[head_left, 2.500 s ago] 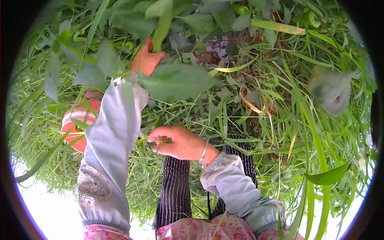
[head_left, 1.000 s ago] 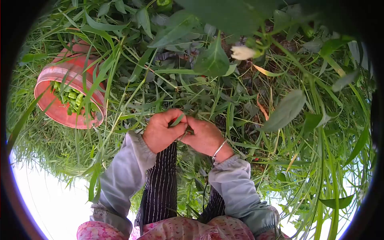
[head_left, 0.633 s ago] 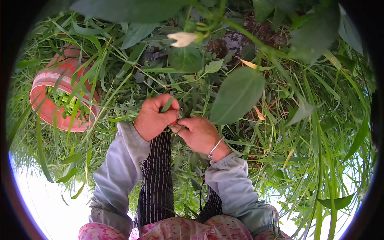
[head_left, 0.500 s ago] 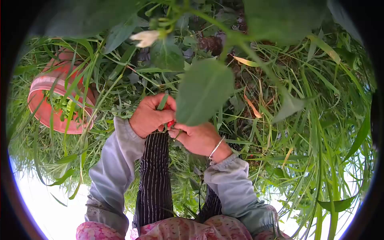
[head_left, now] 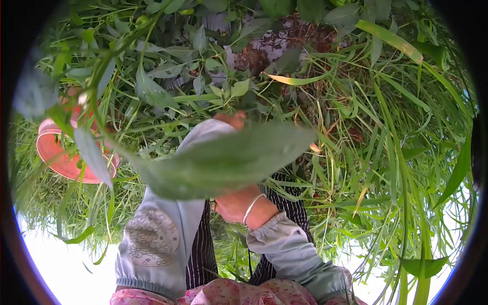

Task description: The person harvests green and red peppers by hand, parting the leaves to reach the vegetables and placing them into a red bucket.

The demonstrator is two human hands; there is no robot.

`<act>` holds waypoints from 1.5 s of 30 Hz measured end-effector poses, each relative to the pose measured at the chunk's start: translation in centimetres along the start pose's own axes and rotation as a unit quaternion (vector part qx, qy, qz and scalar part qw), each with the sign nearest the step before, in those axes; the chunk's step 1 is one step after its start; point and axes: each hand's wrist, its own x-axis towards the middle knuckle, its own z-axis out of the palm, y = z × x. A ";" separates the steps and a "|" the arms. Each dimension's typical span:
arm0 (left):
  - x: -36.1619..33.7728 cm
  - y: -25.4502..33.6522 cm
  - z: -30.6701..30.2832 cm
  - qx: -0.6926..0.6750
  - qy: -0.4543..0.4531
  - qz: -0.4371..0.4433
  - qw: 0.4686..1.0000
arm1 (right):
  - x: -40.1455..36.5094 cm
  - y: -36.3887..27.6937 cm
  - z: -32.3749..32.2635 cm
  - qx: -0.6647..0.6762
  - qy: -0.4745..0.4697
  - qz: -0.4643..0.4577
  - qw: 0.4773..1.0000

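Note:
A large blurred leaf hangs close to the camera and covers much of both hands. Past its upper edge, my left hand shows only in part, reaching forward among low green plants; its fingers are too hidden and smeared to read. Below the leaf is my right hand, with a bangle at the wrist. It is held near my striped trousers, fingers curled in, and whatever they hold is hidden. The red chilli seen between the hands earlier cannot be made out.
A reddish bucket lies tipped toward me at the left, with green pieces inside. Tall grass stands thick on the right. Dark soil shows ahead, and a stem with leaves crosses the near left.
The hands have parted: my left hand has moved forward, while the right has drawn slightly back and left. The view has shifted, and a different leaf now blocks the middle.

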 end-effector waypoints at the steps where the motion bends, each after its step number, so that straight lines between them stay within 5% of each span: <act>1: 0.1 -0.1 0.0 0.005 0.010 -0.010 1.000 | 0.2 0.2 -0.6 0.009 -0.027 0.014 1.000; 3: 0.2 -0.7 0.4 0.012 0.034 -0.014 0.999 | 0.3 0.3 -1.5 0.032 -0.084 0.047 0.995; 17: 2.6 2.5 -1.5 0.000 0.123 0.047 0.991 | 0.1 1.6 -2.5 0.055 0.004 0.131 0.990; 38: -1.7 0.0 -3.1 -0.044 0.143 0.079 0.986 | 0.4 2.1 -3.9 0.093 0.112 0.129 0.981; 41: -2.6 -1.1 -2.6 -0.047 0.114 0.084 0.989 | 0.9 2.7 -4.7 0.237 0.164 0.149 0.946; 45: -3.9 -2.0 -3.1 -0.084 0.045 0.124 0.988 | 1.4 2.1 -6.2 0.652 0.240 0.124 0.708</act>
